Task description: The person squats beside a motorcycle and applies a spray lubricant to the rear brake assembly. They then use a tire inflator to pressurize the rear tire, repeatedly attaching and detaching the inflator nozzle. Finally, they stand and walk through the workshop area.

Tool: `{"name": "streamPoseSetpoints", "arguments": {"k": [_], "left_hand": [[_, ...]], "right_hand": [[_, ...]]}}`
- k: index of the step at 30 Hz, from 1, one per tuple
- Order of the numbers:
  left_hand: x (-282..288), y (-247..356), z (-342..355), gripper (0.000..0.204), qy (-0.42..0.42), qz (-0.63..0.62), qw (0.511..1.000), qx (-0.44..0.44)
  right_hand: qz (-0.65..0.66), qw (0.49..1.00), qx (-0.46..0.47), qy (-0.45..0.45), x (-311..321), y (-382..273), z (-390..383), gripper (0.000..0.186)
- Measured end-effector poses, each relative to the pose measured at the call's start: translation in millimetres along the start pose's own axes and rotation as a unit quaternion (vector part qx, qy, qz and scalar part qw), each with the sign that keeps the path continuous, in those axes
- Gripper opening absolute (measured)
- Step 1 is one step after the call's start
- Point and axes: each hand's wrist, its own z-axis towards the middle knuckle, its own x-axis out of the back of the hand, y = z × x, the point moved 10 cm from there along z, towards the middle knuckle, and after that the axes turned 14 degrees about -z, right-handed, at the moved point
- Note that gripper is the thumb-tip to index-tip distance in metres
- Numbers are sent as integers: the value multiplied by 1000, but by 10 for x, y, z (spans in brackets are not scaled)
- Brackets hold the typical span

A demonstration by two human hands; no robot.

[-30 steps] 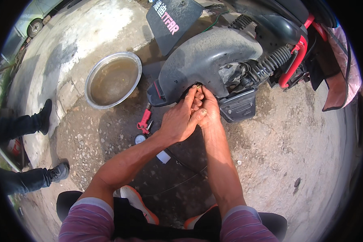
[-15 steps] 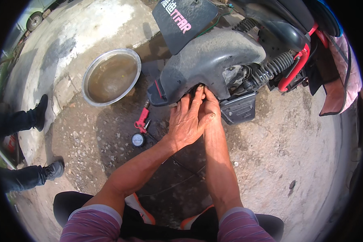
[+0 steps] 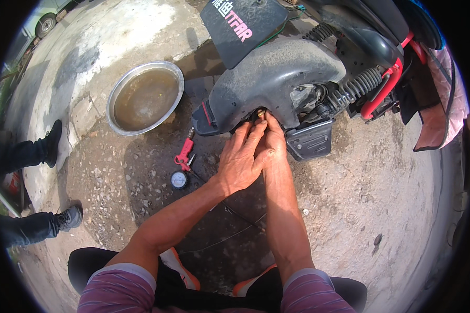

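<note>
Both my hands reach together into the wheel opening under the grey-black rear fender (image 3: 277,73) of a scooter. My left hand (image 3: 240,159) has its long fingers close together, with the tips going into the dark gap. Against it lies my right hand (image 3: 273,143), its fingers curled inward near the fender's lower edge. A small brass-coloured bit (image 3: 261,113) shows at the fingertips; I cannot make out what it is. Both hands look closed, but the fender's shadow hides whatever they grip. Left of my wrists, a red tyre inflator (image 3: 184,154) with a round gauge (image 3: 178,180) lies on the ground.
A metal basin (image 3: 115,122) of murky water stands to the left. The mud flap (image 3: 245,31), coil shock absorber (image 3: 357,85) and black footrest (image 3: 310,139) surround the fender. A hose (image 3: 230,208) runs between my feet. Another person's shoe (image 3: 69,217) is at the left.
My left fingers have drawn back slightly from the top of the gap, so the small brass-coloured bit shows more clearly. The right hand has barely shifted.
</note>
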Motion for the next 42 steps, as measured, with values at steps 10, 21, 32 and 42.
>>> {"name": "streamPoseSetpoints", "arguments": {"k": [10, 21, 32, 42], "left_hand": [[132, -51, -105, 49, -39, 42, 998, -3], [848, -66, -674, 52, -520, 187, 833, 31], [889, -725, -1994, 52, -611, 132, 754, 202], [814, -858, -1917, 55, -605, 143, 759, 194]], "right_hand": [[-106, 993, 10, 46, 528, 262, -218, 29], [-276, 953, 105, 71, 72, -104, -449, 14], [-210, 965, 130, 86, 0, -102, -347, 23], [110, 985, -35, -125, -242, 177, -306, 23]]}}
